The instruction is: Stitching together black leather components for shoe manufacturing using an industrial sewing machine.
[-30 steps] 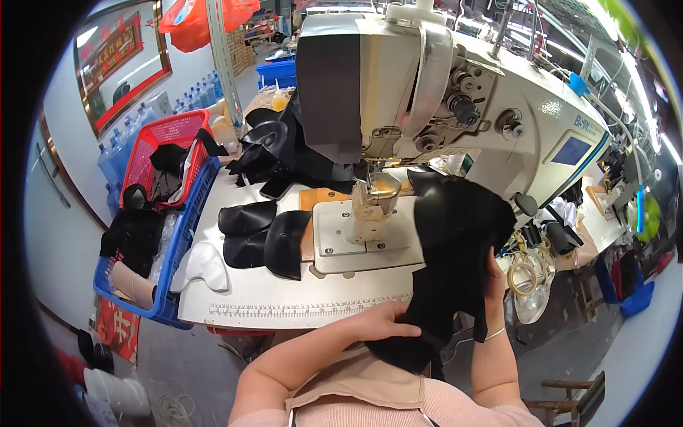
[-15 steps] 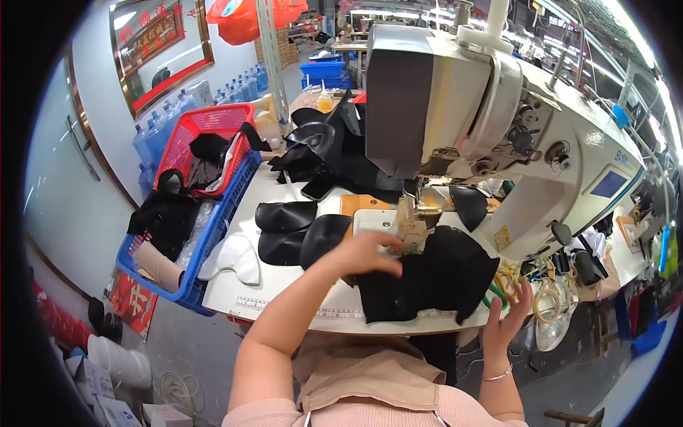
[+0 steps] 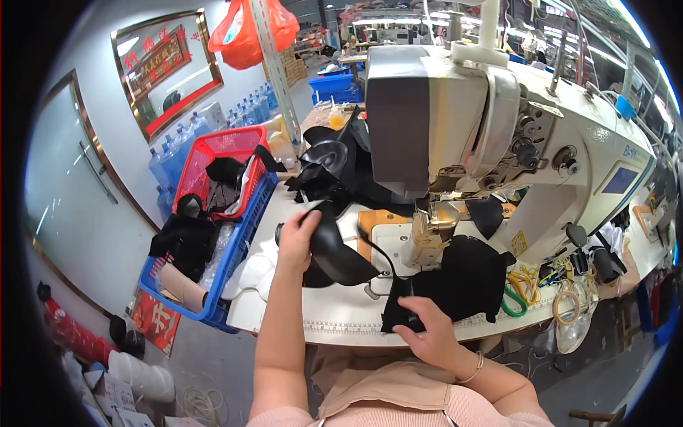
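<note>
My left hand (image 3: 297, 238) is closed on the edge of a curved, shiny black leather piece (image 3: 334, 248), lifted and tilted left of the sewing machine's post (image 3: 431, 231). A thin black strip runs from beside this piece down toward the dark fabric. Near the table's front edge, my right hand (image 3: 432, 329) has thumb and fingers around the near left corner of a black fabric piece (image 3: 473, 281). That fabric lies in front of the post and to its right. Part of the corner is hidden by my fingers. Above stands the white sewing machine head (image 3: 462, 107).
Left of the table are a blue basket (image 3: 226, 288) and a red basket (image 3: 196, 153) with black pieces. White shaped pieces (image 3: 249, 274) lie at the table's left edge. Dark leather pieces (image 3: 331, 160) are heaped behind. Scissors with yellow handles (image 3: 525, 281) and tape rolls (image 3: 565, 307) sit at right.
My left hand has moved left from the machine's post and lifted a leather piece. My right hand has come leftward from beyond the table's edge onto the black fabric corner. The view has shifted slightly.
</note>
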Available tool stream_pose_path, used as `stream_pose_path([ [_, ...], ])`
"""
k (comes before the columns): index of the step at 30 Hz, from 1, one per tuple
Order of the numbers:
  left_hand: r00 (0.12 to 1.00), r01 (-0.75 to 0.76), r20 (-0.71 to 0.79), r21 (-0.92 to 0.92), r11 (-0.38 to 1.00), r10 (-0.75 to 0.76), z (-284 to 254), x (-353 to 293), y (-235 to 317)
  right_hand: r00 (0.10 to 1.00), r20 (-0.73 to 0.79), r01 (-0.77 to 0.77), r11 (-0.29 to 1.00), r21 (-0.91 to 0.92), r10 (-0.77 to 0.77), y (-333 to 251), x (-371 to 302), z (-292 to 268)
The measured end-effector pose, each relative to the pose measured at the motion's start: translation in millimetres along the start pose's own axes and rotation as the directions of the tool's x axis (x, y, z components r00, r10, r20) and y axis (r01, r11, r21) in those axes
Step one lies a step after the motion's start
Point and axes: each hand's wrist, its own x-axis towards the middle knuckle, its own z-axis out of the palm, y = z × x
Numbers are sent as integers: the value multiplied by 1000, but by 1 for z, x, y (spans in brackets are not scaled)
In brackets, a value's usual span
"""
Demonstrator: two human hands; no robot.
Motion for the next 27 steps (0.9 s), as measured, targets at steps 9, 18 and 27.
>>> stream_pose_path([
  [9, 709, 682, 700, -651, 332, -85, 28, -98, -58, 970, 101, 131, 820, 557, -223, -8, 36, 31],
  [18, 606, 785, 777, -552, 280, -170, 63, -122, -101, 962, -127, 224, 966, -126, -240, -1, 42, 17],
  [27, 684, 725, 703, -628, 281, -195, 67, -126, -108, 999, -10, 49, 998, -42, -50, 3, 35, 13],
])
